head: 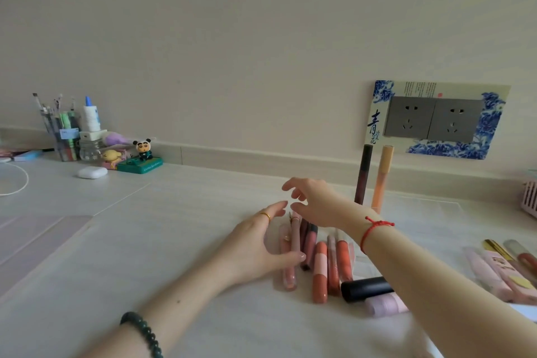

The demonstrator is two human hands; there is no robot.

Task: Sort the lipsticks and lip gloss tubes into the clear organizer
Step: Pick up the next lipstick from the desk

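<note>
While the tubes [321,266] lie heaped flat on the desk [174,212], left hand [258,244] and right hand [315,203] hover over them, fingers loose, gripping nothing. 2 upright tubes [363,174] stand behind; organizer not discernible. Advise pinching 1 mid-barrel, seating it upright alongside.

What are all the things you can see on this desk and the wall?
Lying lip tubes: about eight, pinks, oranges, one black, middle of the desk.
Standing tubes: two, dark red and orange, upright at desk back.
Pink tubes: several, right edge.
Sockets: two, grey, on the wall.
Earbud case: one, white, left.
Panda figure: one, green base, left.
Pen holder: one, clear, far left.
Left hand: one, open, beside the lying tubes.
Right hand: one, open, above them.
</note>
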